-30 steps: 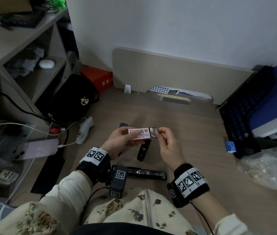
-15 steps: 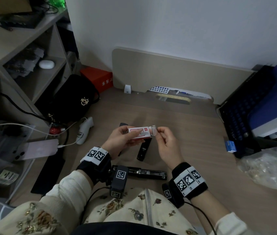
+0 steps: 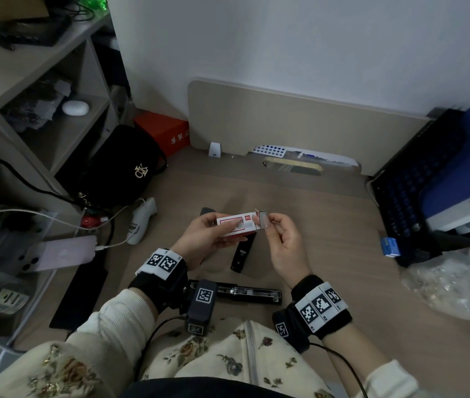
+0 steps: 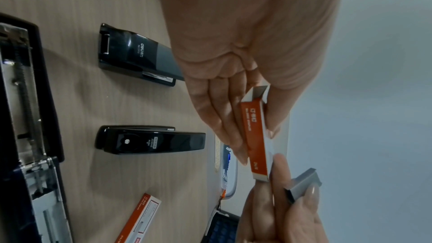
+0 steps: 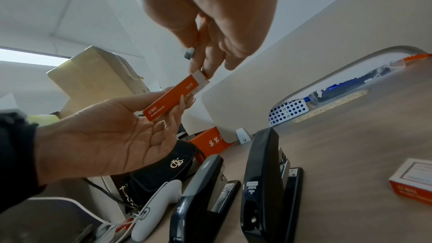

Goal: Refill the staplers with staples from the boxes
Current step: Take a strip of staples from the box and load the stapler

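My left hand (image 3: 222,229) holds a red and white staple box (image 3: 235,224) above the desk, thumb on top. My right hand (image 3: 268,222) pinches a grey strip of staples (image 3: 263,219) just off the box's right end. In the left wrist view the strip (image 4: 304,185) is outside the box (image 4: 256,136). One black stapler (image 3: 242,252) lies below the hands. An opened stapler (image 3: 245,291) lies flat near my body. A third stapler (image 4: 138,56) sits behind my left hand. A second staple box (image 5: 413,180) rests on the desk at the right.
A black bag (image 3: 118,170), a white device (image 3: 141,222) and a charging phone (image 3: 61,254) crowd the left side. A black crate (image 3: 417,191) and a plastic bag (image 3: 458,282) stand on the right. A beige panel (image 3: 285,122) leans against the back wall.
My right hand has drawn the staple strip a little out of the box's right end. My left hand keeps the box in nearly the same place.
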The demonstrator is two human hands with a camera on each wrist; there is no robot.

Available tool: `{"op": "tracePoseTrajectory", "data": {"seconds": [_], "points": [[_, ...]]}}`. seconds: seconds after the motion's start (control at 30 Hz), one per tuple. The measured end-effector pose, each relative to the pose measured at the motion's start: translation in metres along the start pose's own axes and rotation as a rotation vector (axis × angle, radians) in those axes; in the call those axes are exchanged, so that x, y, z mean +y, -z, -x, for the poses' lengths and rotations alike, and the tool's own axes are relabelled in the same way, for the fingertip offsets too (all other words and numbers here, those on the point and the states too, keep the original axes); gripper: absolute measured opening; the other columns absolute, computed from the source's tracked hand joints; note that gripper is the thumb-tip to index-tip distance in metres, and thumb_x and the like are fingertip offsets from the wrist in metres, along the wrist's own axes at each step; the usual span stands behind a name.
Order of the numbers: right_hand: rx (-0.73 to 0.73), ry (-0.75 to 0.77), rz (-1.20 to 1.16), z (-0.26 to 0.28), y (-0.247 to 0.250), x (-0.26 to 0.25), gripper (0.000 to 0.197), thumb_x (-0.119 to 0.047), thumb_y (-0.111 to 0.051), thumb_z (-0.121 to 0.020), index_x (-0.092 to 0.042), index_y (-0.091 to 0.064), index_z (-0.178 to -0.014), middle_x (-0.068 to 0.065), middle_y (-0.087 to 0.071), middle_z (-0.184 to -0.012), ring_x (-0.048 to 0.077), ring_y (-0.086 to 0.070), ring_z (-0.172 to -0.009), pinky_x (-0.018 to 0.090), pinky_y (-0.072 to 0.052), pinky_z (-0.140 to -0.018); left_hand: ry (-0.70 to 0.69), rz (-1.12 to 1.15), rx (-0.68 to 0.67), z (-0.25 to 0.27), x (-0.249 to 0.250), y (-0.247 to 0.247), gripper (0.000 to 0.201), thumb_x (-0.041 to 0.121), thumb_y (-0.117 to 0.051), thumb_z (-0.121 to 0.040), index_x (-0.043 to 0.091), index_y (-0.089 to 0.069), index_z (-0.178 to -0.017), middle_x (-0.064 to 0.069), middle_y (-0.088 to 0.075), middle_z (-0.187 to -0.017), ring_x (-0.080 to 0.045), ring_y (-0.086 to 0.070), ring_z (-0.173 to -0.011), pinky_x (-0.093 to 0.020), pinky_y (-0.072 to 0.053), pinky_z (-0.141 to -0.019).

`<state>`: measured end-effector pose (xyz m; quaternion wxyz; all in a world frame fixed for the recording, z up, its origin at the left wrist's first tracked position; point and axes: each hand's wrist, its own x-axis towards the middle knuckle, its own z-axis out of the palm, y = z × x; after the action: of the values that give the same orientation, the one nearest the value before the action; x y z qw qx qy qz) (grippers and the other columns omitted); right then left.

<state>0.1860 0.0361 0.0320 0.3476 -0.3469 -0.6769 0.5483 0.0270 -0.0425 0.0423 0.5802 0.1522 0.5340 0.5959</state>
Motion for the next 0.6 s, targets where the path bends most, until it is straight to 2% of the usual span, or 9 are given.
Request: {"op": "tracePoseTrajectory", "data": {"seconds": [0.07,0.17,0.3,0.37,0.43,0.47,0.53,0.6], "points": [[-0.019,0.006,0.017,0.0,-0.001,0.0,0.012,-0.021,-0.051,-0.097,-0.015,-0.059,-0.103,0.001,-0.071,-0.1,0.011,-0.066,-0.098,0.026,-0.05,-0.088,0.001,-0.011,0.0,-0.001,-0.001,-0.002,0.038,0.011,-0.067,-0.088,-0.006,-0.055,-0.119,-0.026,-0.067,-0.114,-0.026,-0.073,-0.081,-0.031,-0.058,-0.08],[-0.035,0.017,0.027,0.0,-0.002,0.0,0.009,-0.021,-0.05,-0.096,-0.022,-0.058,-0.101,-0.002,-0.071,-0.097,0.009,-0.066,-0.095,0.02,-0.05,-0.084,0.001,-0.013,-0.003,-0.002,-0.001,-0.005,0.04,0.009,-0.065,-0.089,-0.01,-0.052,-0.122,-0.028,-0.066,-0.115,-0.025,-0.073,-0.08,-0.029,-0.059,-0.077],[-0.022,-0.001,0.013,0.0,0.003,0.001,0.011,-0.019,-0.05,-0.097,-0.016,-0.058,-0.104,-0.001,-0.07,-0.101,0.007,-0.065,-0.097,0.02,-0.049,-0.086,0.02,-0.037,-0.009,-0.003,-0.002,-0.006,0.042,0.013,-0.066,-0.089,-0.009,-0.053,-0.123,-0.025,-0.068,-0.112,-0.025,-0.073,-0.081,-0.029,-0.058,-0.078],[-0.028,-0.039,0.027,0.0,0.005,0.005,0.01,-0.021,-0.051,-0.096,-0.022,-0.059,-0.101,-0.002,-0.068,-0.109,0.005,-0.063,-0.103,0.021,-0.048,-0.091,0.026,-0.049,-0.019,-0.004,-0.002,-0.006,0.04,0.013,-0.066,-0.089,-0.007,-0.055,-0.121,-0.021,-0.071,-0.107,-0.023,-0.073,-0.078,-0.028,-0.059,-0.076],[-0.066,-0.102,0.034,-0.001,0.008,0.009,0.009,-0.025,-0.053,-0.095,-0.028,-0.06,-0.099,0.0,-0.062,-0.124,0.006,-0.056,-0.116,0.026,-0.044,-0.1,0.022,-0.062,-0.017,-0.006,-0.003,-0.007,0.037,0.013,-0.066,-0.089,-0.004,-0.056,-0.12,-0.017,-0.072,-0.103,-0.02,-0.073,-0.075,-0.026,-0.059,-0.072],[-0.09,-0.136,0.033,-0.002,0.008,0.011,0.009,-0.025,-0.054,-0.094,-0.029,-0.061,-0.097,0.001,-0.061,-0.126,0.006,-0.056,-0.116,0.028,-0.044,-0.1,0.018,-0.069,-0.013,-0.006,-0.004,-0.007,0.036,0.013,-0.066,-0.089,-0.003,-0.057,-0.119,-0.016,-0.071,-0.102,-0.019,-0.073,-0.076,-0.024,-0.06,-0.07],[-0.139,-0.2,-0.007,-0.002,0.008,0.012,0.008,-0.021,-0.057,-0.093,-0.025,-0.063,-0.093,0.001,-0.069,-0.106,0.004,-0.063,-0.096,0.029,-0.051,-0.087,0.016,-0.1,-0.012,-0.008,-0.005,-0.006,0.033,0.014,-0.067,-0.088,0.0,-0.059,-0.117,-0.014,-0.07,-0.104,-0.019,-0.072,-0.082,-0.025,-0.059,-0.071],[-0.174,-0.247,-0.065,-0.001,0.008,0.012,0.009,-0.016,-0.058,-0.092,-0.022,-0.065,-0.091,-0.003,-0.07,-0.087,0.002,-0.065,-0.077,0.021,-0.051,-0.071,0.036,-0.135,-0.024,-0.008,-0.007,-0.006,0.03,0.016,-0.068,-0.087,0.005,-0.061,-0.114,-0.012,-0.07,-0.105,-0.02,-0.071,-0.087,-0.026,-0.058,-0.071]]}}
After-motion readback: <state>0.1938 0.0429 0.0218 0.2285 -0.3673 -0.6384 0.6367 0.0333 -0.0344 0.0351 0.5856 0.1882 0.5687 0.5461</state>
